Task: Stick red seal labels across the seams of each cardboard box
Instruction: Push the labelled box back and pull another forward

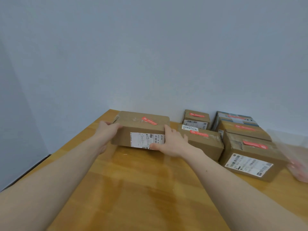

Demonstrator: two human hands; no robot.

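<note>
table [141, 189]: wooden, bare forearms stretch out across it
left hand [108, 129]: grips left end of the cardboard box [140, 130]
right hand [171, 142]: grips its right end, thumb on the shipping label [145, 140]
box: far left on table, red seal label [149, 121] on top
other boxes [250, 154]: right side, each with a red seal on top

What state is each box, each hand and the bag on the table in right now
Held box: sealed, red label on top.
Left hand: grips its left end.
Right hand: grips its right end.
Front right box: sealed, labelled.
Middle box: sealed, labelled.
Plastic bag: blurred, cannot tell.
</note>
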